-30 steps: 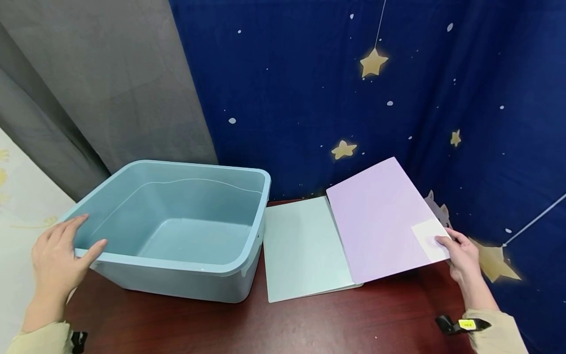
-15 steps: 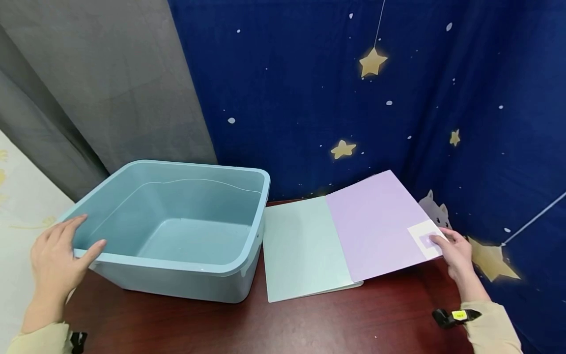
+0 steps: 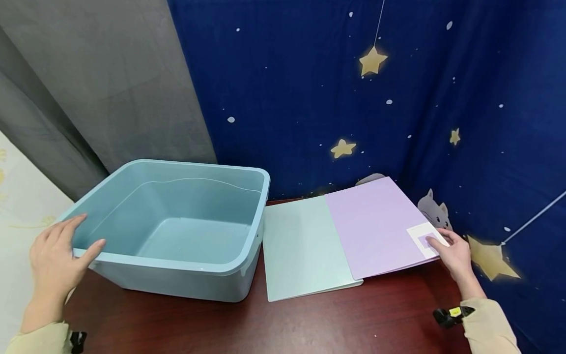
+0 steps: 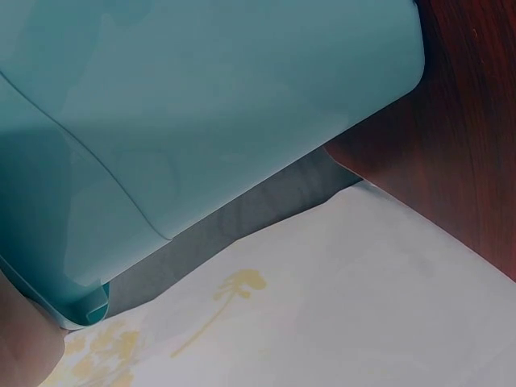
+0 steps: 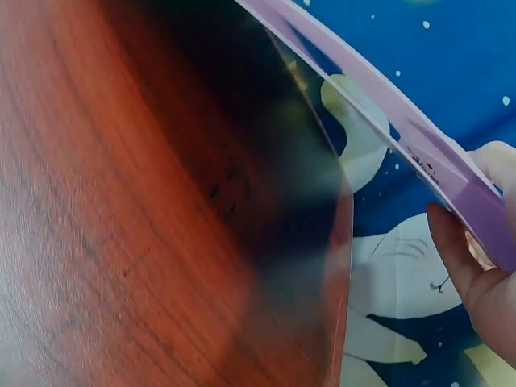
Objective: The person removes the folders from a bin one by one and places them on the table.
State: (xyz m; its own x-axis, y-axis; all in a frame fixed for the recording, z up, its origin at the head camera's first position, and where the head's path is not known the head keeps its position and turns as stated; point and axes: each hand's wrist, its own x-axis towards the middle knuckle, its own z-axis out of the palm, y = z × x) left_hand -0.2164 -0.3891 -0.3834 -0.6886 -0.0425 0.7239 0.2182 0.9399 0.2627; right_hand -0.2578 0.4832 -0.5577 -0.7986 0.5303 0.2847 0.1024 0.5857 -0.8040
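My left hand rests over the near left corner of a blue plastic tub, fingers and thumb spread across its rim. In the left wrist view the tub fills the upper part, with a bit of the hand at the lower left. My right hand pinches the lower right corner of a purple folder, thumb on its white label. From the right wrist, the folder appears edge-on, its layers slightly parted, above the table. Its left edge overlaps a pale green folder lying flat.
A dark red wooden table lies under everything. Behind it hangs a blue curtain with stars, beside a grey curtain. White cloth with yellow print is at the left. The green folder sits close against the tub's right side.
The purple folder's right side has come down and slightly left with my right hand, now tilted less above the table. My left hand and the tub have stayed in place.
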